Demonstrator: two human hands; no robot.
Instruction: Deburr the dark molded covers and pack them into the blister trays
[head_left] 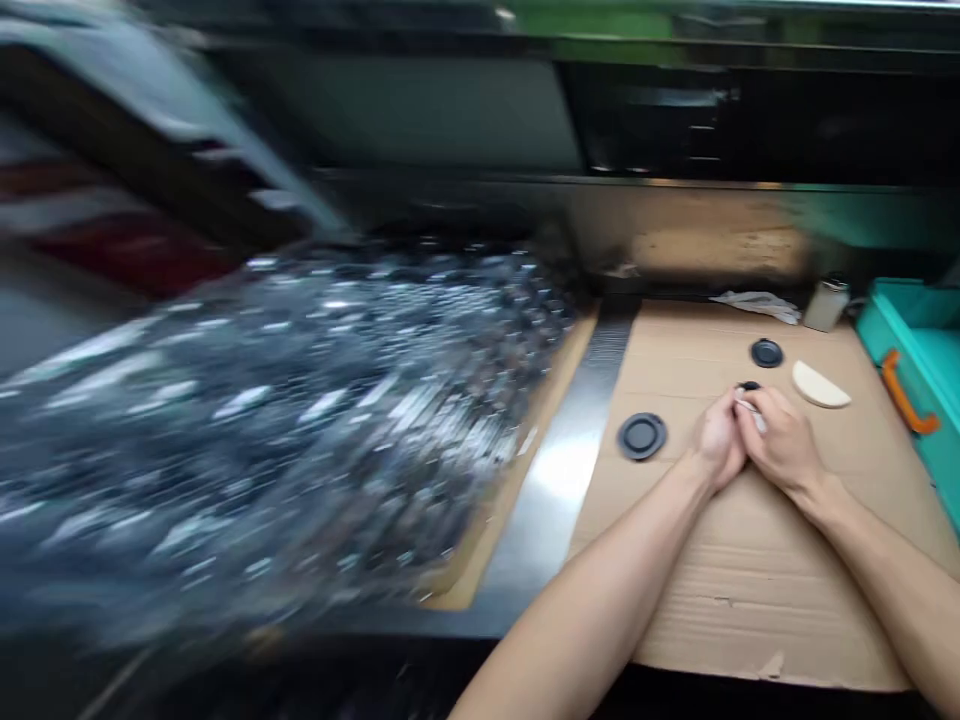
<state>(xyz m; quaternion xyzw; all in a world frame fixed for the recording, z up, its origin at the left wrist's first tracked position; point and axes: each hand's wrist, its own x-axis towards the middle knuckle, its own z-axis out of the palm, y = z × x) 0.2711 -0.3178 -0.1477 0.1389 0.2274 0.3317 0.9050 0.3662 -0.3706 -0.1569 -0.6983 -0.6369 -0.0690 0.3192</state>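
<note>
Over a cardboard sheet (720, 560), my left hand (718, 440) and my right hand (784, 440) meet with their fingers closed together. A small black part (748, 386) pokes out beyond the fingertips, most of it hidden by the hands. Between the right fingers shows a bit of something whitish (754, 415), too small to name. Left of the hands lies a round black disc (642, 436) with a raised ring. Another, smaller-looking black disc (766, 352) is behind them. A cream half-round piece (821, 385) rests just beyond my right hand.
Clear plastic-looking packing with shiny bumps (300, 430), blurred, covers the left side. A metal strip (562, 460) borders the cardboard. A teal bin (915, 370) with an orange handle (906, 395) stands right. Near the back are a small jar (826, 304) and a white crumpled piece (761, 306).
</note>
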